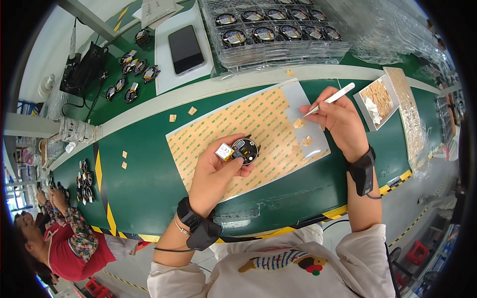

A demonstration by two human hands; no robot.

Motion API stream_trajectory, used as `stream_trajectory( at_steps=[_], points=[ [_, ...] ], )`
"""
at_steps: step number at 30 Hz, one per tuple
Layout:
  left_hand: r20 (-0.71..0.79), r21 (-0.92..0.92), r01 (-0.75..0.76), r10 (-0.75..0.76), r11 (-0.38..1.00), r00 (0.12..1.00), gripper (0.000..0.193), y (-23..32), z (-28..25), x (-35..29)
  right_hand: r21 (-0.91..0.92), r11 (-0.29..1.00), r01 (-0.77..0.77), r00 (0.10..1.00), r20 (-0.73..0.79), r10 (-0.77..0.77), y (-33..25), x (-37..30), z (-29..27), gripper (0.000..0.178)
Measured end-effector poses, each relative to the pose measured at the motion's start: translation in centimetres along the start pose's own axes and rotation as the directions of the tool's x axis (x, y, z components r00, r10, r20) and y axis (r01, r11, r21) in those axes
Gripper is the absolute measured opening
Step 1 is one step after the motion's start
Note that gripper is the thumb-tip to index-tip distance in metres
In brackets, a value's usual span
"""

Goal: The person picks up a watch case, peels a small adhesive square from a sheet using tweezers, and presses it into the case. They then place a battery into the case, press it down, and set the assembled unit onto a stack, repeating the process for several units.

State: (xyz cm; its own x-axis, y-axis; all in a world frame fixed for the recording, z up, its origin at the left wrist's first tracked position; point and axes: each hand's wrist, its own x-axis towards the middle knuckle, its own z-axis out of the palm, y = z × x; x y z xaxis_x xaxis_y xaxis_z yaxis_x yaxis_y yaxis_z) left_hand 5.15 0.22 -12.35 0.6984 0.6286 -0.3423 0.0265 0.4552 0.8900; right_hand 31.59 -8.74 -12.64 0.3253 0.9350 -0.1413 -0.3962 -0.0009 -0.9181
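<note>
My left hand (218, 164) is closed around a round black device housing (246, 150) with electronics showing inside. A small silver battery pack (224, 151) hangs out at the housing's left side, by my fingers. In my right hand (339, 117) a pair of white tweezers (332, 98) is pinched, tips pointing down-left. The tips are at a small tan adhesive piece (298, 123); I cannot tell whether they grip it. Below both hands lies a tan adhesive sheet (208, 134) with green print, its right end bare backing. A few loose adhesive pieces (306, 141) rest on that backing.
A white box (368, 111) of tan scraps stands at the right. Clear trays (278, 57) of round devices sit on the far ledge, beside a phone (186, 48) and several loose devices (130, 64). Another person (69, 233) works at the left, near more devices (85, 183).
</note>
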Motion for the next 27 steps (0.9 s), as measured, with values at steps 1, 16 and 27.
stream_trajectory(
  at_steps=[1,16,27],
  points=[
    [-0.004,-0.001,0.0,0.0,1.0,1.0,0.041,0.1,0.0,-0.1,0.0,1.0,-0.002,1.0,0.004,0.002,-0.1,-0.3,0.6,0.004],
    [0.04,0.032,-0.074,0.072,0.997,0.997,0.037,0.0,0.8,-0.5,0.005,0.985,0.173,0.977,0.128,-0.172,3.4,-3.7,7.6,0.011],
    [-0.109,0.139,-0.049,0.064,0.989,0.992,0.019,0.0,1.4,-0.7,-0.473,0.729,0.495,0.868,0.311,-0.388,3.2,-4.7,8.4,0.016]
  ],
)
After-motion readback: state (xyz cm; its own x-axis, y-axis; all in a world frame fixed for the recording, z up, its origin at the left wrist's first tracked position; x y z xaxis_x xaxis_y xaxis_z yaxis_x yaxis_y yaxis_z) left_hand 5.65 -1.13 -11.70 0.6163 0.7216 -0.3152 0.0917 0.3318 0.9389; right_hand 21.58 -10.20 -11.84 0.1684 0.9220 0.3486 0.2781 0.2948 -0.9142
